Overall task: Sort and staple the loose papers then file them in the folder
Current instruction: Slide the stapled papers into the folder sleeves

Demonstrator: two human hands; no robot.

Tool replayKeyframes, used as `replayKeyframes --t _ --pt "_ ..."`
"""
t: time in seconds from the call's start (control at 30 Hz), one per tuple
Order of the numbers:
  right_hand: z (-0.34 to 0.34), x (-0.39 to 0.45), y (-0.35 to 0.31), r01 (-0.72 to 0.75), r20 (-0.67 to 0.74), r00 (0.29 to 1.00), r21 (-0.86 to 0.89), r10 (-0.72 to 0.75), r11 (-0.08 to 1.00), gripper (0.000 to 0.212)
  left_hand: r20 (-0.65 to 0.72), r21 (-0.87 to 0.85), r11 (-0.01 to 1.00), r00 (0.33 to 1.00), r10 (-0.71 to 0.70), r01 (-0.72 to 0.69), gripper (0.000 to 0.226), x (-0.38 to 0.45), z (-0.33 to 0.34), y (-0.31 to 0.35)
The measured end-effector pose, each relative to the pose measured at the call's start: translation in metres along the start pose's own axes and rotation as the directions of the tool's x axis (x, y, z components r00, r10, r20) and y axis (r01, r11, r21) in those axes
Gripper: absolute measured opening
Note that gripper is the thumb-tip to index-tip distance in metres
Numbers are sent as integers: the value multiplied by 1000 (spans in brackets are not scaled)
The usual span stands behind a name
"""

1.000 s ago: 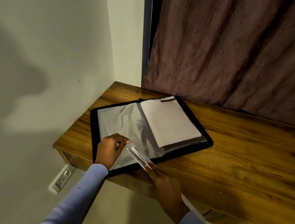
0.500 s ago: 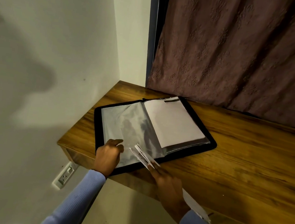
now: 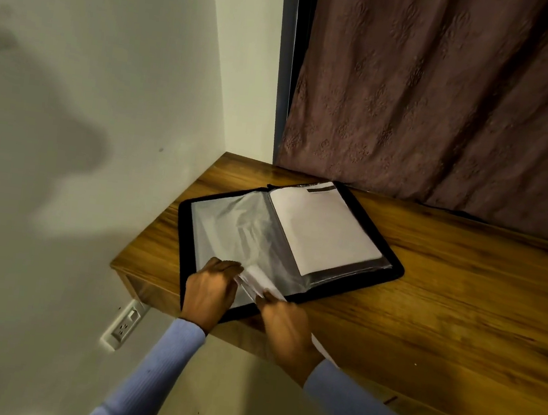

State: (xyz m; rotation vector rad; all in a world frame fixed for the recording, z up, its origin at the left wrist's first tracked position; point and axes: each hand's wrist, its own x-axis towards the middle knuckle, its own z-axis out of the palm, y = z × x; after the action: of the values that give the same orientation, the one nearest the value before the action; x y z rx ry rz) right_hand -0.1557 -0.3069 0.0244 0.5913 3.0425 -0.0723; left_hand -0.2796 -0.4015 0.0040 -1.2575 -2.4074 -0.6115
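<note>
Black zip folder point(image 3: 392, 273) open on wooden counter point(image 3: 461, 299). Right hand point(image 3: 285, 326) grips white paper sheaf point(image 3: 258, 283); left hand point(image 3: 210, 289) pinches clear plastic sleeve point(image 3: 238, 234) edge.

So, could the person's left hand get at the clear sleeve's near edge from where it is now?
Probably yes: the left hand already rests at the clear sleeve, with only the papers in the right hand beside it.
</note>
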Motion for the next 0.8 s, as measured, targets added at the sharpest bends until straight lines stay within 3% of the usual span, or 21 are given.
replayKeyframes --t 0.07,0.1,0.13,0.2,0.27,0.33,0.4,0.5,0.57,0.63,0.7,0.8 --pt "1 7 4 -5 30 1000 78 3 997 15 17 -250 947 979 -203 201 19 -5 1 2" --pt "1 9 5 -19 89 996 135 7 991 22 51 -422 843 937 -345 334 27 -8 2 5" --pt "3 11 7 -32 94 995 194 13 981 29 93 -567 689 867 -490 451 38 -10 4 6" --pt "4 14 10 -59 83 996 235 40 970 41 270 -667 352 653 -707 657 58 -4 7 10" --pt "5 17 12 -61 87 995 282 38 957 46 524 -621 36 448 -724 783 64 6 9 14" --pt "6 18 14 -32 74 997 323 8 946 49 675 -591 -150 384 -630 793 53 11 11 15" --pt "6 20 18 28 56 997 356 -51 934 49 705 -594 -198 386 -594 780 47 13 11 15" --pt "7 21 22 72 34 994 486 -101 871 55 717 -573 -191 374 -589 797 39 13 10 14" --pt "8 22 25 40 24 998 529 -63 848 62 709 -564 -161 375 -597 810 28 13 8 16" --pt "11 25 29 -5 44 999 521 -21 853 56 696 -565 -124 391 -602 815 20 12 9 14" --pt "15 29 36 -66 69 997 575 32 815 47 681 -550 -56 407 -609 834 20 11 11 10" --pt "22 37 52 -178 159 982 645 98 743 53 663 -500 50 419 -621 865 22 11 18 2"
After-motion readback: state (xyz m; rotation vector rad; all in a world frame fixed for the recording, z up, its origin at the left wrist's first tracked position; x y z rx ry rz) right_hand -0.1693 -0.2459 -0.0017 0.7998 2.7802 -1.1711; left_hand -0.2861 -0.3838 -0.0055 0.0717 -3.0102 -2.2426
